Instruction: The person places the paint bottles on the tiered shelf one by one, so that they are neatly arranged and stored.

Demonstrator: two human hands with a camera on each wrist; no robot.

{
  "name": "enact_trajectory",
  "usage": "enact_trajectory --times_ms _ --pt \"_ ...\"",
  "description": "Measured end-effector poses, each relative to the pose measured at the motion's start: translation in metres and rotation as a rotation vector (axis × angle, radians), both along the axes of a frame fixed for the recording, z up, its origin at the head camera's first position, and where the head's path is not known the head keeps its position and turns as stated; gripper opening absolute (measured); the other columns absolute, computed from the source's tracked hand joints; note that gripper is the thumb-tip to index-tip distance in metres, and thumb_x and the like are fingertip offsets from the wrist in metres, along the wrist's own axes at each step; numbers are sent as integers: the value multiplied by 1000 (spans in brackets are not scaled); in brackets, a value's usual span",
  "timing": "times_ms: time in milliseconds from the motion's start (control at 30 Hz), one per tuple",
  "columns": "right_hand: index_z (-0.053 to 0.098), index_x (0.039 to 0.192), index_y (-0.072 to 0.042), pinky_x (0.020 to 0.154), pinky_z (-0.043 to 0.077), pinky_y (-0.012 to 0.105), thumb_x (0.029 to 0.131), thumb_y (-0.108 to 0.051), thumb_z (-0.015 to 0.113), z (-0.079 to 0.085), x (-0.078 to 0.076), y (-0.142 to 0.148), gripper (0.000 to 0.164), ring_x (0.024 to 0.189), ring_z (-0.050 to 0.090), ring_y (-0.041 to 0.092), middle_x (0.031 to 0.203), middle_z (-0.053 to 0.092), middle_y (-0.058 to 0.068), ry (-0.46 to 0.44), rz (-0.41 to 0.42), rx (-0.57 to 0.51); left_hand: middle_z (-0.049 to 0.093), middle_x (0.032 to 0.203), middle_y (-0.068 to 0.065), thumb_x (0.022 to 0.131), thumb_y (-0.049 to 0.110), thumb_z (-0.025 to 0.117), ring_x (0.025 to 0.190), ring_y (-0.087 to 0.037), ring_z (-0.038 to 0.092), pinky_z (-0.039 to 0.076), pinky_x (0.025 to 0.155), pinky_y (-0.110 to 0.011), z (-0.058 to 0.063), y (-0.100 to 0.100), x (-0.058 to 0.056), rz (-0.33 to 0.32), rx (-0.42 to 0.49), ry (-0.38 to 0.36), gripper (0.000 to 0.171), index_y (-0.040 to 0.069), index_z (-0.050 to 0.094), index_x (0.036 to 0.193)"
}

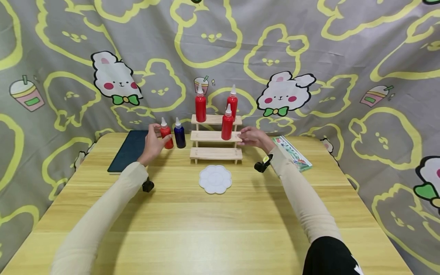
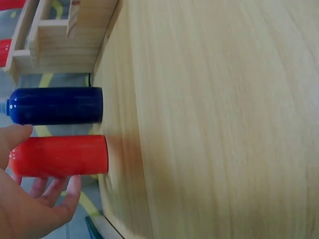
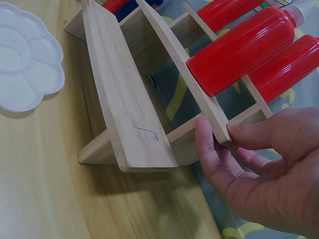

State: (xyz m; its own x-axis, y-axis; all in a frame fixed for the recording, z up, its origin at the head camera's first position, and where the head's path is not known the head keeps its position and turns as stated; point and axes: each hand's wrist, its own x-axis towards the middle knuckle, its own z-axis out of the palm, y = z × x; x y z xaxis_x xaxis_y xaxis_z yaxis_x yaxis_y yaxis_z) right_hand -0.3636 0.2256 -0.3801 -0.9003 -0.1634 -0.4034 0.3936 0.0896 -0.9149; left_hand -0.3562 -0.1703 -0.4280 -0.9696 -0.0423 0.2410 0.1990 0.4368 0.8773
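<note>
At the left, my left hand (image 1: 152,142) grips a red squeeze bottle (image 1: 166,136) with a white pointed nozzle, thumb on one side and fingers on the other. A dark blue bottle (image 2: 57,106) stands right beside it. My right hand (image 3: 271,164) pinches the end of the middle step of a three-step wooden rack (image 1: 215,153) between thumb and fingers. One red bottle (image 3: 244,50) stands on that middle step, close to the right hand. The top step carries two more, a left red bottle (image 1: 200,107) and a right red bottle (image 1: 232,102).
A white flower-shaped palette (image 1: 215,179) lies in front of the rack. On the left is a dark flat board (image 1: 128,151), and at the right a colourful flat box (image 1: 293,153). A patterned curtain (image 1: 213,38) hangs behind the wooden table (image 1: 220,229).
</note>
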Motion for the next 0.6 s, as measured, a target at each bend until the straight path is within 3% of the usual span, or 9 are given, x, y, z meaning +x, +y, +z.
enact_trajectory --times_ms 400,600 --pt "41 120 -3 87 63 30 105 3 53 1 0 0 21 76 66 19 106 47 11 5 13 12 59 139 -29 99 14 74 127 -45 60 49 109 -56 -5 -8 5 10 -32 25 51 -5 48 138" --pt "40 124 -2 78 62 25 105 5 52 -1 1 1 23 76 66 19 109 47 11 12 11 -9 61 139 -28 97 13 76 126 -45 62 51 108 -57 -9 -11 7 -7 -20 54 49 -3 53 138"
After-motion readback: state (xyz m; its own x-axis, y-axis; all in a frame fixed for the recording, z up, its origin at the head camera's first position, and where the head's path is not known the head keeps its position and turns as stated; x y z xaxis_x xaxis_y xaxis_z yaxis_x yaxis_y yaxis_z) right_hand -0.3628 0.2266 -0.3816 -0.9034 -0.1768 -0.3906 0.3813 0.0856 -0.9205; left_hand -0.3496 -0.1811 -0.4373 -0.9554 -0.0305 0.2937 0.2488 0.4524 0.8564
